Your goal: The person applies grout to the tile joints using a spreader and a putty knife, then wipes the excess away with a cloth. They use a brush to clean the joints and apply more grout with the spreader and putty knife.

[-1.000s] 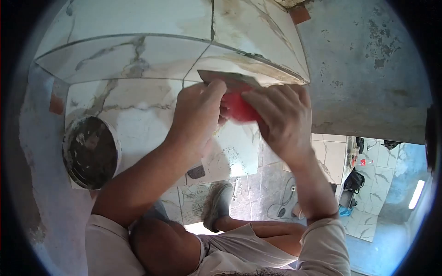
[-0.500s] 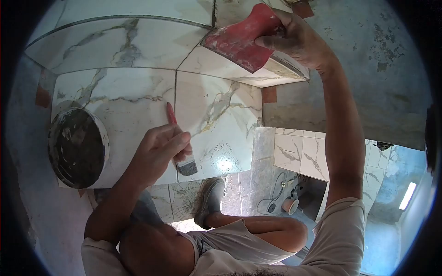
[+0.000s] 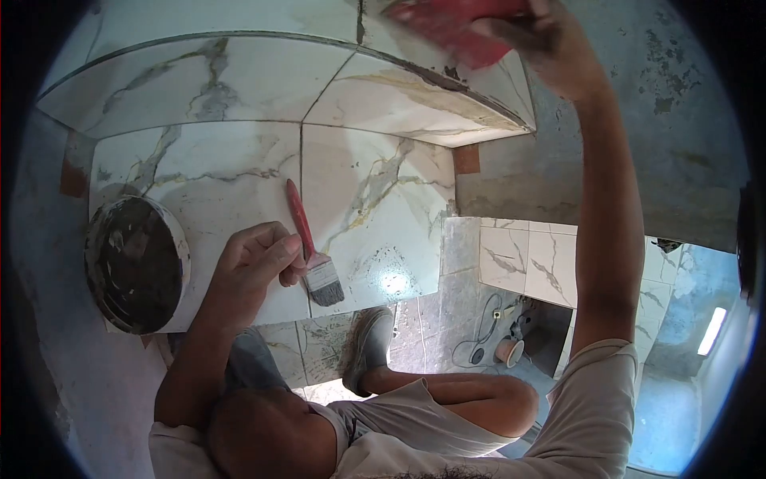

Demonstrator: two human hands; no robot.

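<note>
At the tiled ledge's [image 3: 383, 191] left edge, a crusted round pan [image 3: 136, 263]. Above the far edge, clamping a red scraper [image 3: 455, 28] in the closed right hand [image 3: 558, 40]. Near the front edge, resting the half-curled left hand [image 3: 251, 267] against a paintbrush [image 3: 309, 243] lying flat (light, stiff handle, soft bristles); best pinched mid-handle.

Open passage: the bare tabletop [image 3: 383, 199] to the right of the brush [image 3: 311, 239], out to its right corner. Obstacles: the bowl [image 3: 136, 263] fills the left end, and the left hand [image 3: 255, 267] lies against the slanting brush at mid-front. The right hand [image 3: 550, 40], gripping the float [image 3: 455, 24], covers the right end of the upper tiles [image 3: 239, 72].
</note>
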